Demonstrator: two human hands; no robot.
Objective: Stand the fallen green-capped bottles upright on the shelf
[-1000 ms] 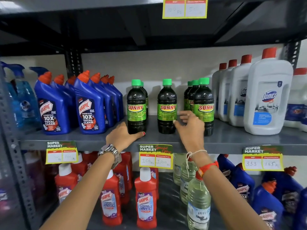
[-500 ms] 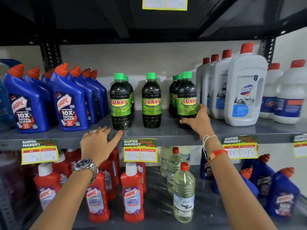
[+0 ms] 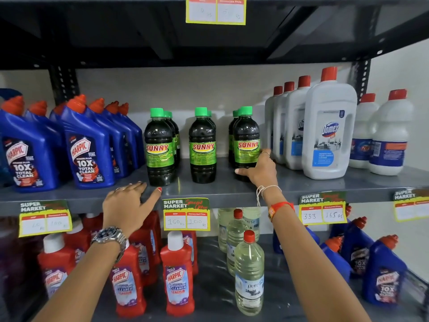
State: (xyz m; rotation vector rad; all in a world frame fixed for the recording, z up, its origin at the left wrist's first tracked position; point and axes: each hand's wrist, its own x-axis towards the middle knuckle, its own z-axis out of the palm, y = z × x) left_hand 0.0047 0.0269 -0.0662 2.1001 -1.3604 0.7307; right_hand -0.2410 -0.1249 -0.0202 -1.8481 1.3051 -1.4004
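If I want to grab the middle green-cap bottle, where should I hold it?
Hold the middle green-capped bottle around its labelled belly, reaching straight in from the front. It stands upright with open gaps on both sides, so fingers fit around it. The green cap is small, so probably a poorer grip.

We reach both bare arms up from the bottom of the frame. Our left hand [image 3: 126, 206], in the lower left centre, lies palm down with fingers [image 3: 137, 187] spread loosely and the thumb angled out to the right; it grips nothing. A silver metal wristwatch [image 3: 111, 238] circles that wrist. Our right hand [image 3: 258, 169], right of centre, is turned on edge, the thumb pointing left and the fingers curled away from us, a ring on one. A white string and a red band [image 3: 278, 208] wrap the right wrist.
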